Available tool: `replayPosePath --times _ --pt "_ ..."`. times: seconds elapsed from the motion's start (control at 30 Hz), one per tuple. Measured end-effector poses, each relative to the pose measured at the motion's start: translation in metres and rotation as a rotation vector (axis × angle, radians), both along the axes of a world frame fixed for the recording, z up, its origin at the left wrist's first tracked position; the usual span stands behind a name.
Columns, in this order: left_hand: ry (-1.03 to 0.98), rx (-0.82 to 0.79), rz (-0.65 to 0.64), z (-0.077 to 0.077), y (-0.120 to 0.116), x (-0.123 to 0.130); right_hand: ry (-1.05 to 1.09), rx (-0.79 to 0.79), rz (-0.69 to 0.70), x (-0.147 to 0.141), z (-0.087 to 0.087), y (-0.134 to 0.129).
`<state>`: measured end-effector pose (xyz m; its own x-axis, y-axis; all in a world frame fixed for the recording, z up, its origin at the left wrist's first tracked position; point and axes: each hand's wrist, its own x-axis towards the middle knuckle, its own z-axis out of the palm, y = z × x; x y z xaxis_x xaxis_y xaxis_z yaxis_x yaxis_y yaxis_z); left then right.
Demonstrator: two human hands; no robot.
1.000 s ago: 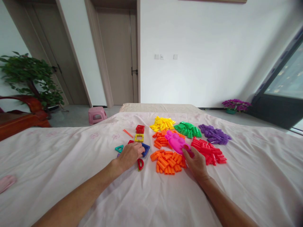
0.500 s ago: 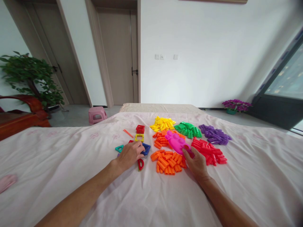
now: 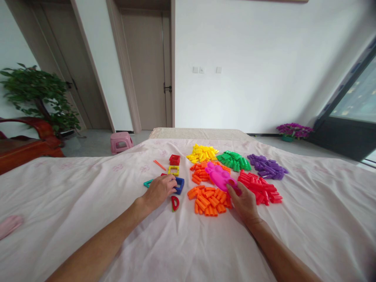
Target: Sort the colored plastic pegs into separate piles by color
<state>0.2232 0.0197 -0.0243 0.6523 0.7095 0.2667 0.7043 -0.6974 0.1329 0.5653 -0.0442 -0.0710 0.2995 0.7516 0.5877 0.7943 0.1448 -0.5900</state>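
My left hand (image 3: 160, 190) is closed with its fingertips on the left side of a blue square magnetic tile (image 3: 181, 186). Around that hand lie a yellow square tile (image 3: 173, 170), red square tiles (image 3: 174, 159), a red D-shaped piece (image 3: 175, 203) and a partly covered teal piece (image 3: 147, 183). In my right hand (image 3: 245, 201) is the handle end of a bright pink paw-shaped plastic piece (image 3: 217, 176). This paw shape hangs over two heaps of orange tubes (image 3: 210, 201), hiding part of the farther heap.
Yellow (image 3: 202, 153), green (image 3: 234, 161), purple (image 3: 268, 167) and red tube pieces (image 3: 260, 188) lie in heaps on the white cloth (image 3: 188, 246). A thin orange stick (image 3: 159, 165) rests at the left. Beyond the table stands a pink stool (image 3: 121, 142).
The blue tile has turned and shifted slightly left under my left hand, which now covers more of the teal piece. My right hand keeps the pink paw piece in nearly the same place.
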Motion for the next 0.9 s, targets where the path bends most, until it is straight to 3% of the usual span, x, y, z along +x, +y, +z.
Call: replayPosePath --times 0.47,0.63,0.77,0.9 --pt "-0.012 0.052 -0.024 0.002 0.001 -0.004 0.027 -0.007 -0.001 -0.001 0.000 0.000" --pt "-0.099 0.035 -0.001 0.013 -0.001 -0.016 0.024 0.006 -0.002 -0.001 0.000 0.000" --pt "-0.230 -0.060 0.064 0.021 -0.019 -0.036 0.044 0.010 -0.019 -0.002 0.002 -0.001" --pt "-0.216 -0.118 0.020 0.009 -0.053 -0.041 0.052 0.011 -0.021 -0.004 0.005 -0.001"
